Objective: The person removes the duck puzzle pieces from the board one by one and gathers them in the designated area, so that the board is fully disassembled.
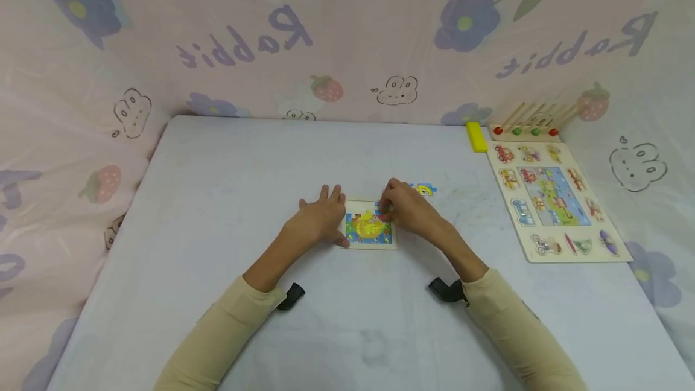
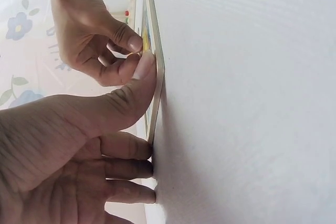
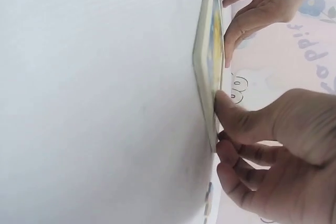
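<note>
A small jigsaw puzzle board [image 1: 371, 246] with a yellow picture on blue lies flat on the table, its upper strip showing bare wood. My left hand [image 1: 320, 219] is at its left side, fingers spread on the table and thumb on the board's edge. At the upper right corner, my right hand [image 1: 409, 207] pinches a puzzle piece between thumb and curled fingers; the fingers mostly cover it. Just behind that hand lies a loose blue and yellow puzzle piece [image 1: 425, 189]. In the right wrist view, the right thumb [image 3: 231, 111] touches the board.
To the right lies a larger wooden puzzle board [image 1: 518, 222] with vehicle pictures. Behind it is a rack with thin sticks and coloured beads [image 1: 525, 132], next to a yellow block [image 1: 476, 137]. Patterned curtains [image 1: 358, 41] surround the white table [image 1: 244, 162].
</note>
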The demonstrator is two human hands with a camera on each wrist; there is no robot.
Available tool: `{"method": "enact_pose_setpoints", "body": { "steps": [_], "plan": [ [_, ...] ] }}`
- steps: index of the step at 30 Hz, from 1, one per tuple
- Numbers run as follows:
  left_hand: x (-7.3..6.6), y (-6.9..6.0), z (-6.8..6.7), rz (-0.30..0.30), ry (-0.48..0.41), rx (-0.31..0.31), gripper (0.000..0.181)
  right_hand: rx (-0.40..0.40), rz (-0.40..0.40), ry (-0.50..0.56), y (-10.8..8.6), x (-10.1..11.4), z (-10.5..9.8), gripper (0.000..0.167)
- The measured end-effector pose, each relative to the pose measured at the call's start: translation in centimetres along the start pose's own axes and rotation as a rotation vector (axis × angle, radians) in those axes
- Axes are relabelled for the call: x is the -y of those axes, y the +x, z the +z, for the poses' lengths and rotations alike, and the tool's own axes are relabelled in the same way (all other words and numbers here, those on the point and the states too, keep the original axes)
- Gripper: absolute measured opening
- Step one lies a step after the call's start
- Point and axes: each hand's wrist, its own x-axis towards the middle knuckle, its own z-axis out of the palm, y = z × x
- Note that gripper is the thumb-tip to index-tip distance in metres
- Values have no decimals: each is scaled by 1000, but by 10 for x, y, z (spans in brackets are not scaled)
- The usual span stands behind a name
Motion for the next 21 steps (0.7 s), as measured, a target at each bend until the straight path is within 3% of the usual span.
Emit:
{"method": "enact_pose_setpoints", "body": {
  "steps": [4, 9, 16, 21],
  "plan": [
    [0, 0, 0, -3, -5, 0, 109, -7, -17, -1, -1, -4, 1, 30],
    [0, 0, -1, -7, -10, 5, 110, 16, -63, -42, 2, -6, -2, 34],
    [1, 1, 0, -4, -15, 8, 110, 140, -80, -119, 13, -4, -12, 31],
    [1, 0, -1, 1, -14, 8, 110, 209, -179, -257, 20, -1, -21, 32]
  ]
}}
